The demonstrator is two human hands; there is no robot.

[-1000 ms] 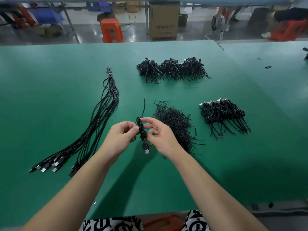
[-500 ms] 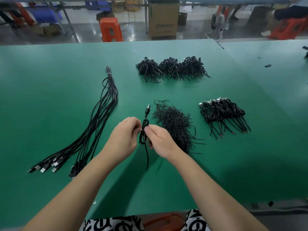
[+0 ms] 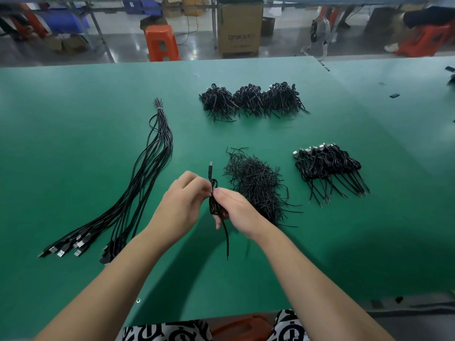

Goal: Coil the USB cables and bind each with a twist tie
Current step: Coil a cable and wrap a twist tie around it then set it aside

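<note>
Your left hand (image 3: 182, 205) and right hand (image 3: 237, 210) both pinch coiled USB cable (image 3: 213, 199) above green tabletop (image 3: 73, 168), grip closed on coil. Plug end points up, tail hangs down. Twist tie pile (image 3: 256, 185) just right; straight cables (image 3: 138, 183) left.

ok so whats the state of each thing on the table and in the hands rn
coiled cable: pinched by both hands, plug up, tail hanging
left hand: pinching the coil
right hand: pinching the coil
uncoiled cables: lying straight, tied at far end
twist tie pile: loose heap
finished row: coiled
</note>
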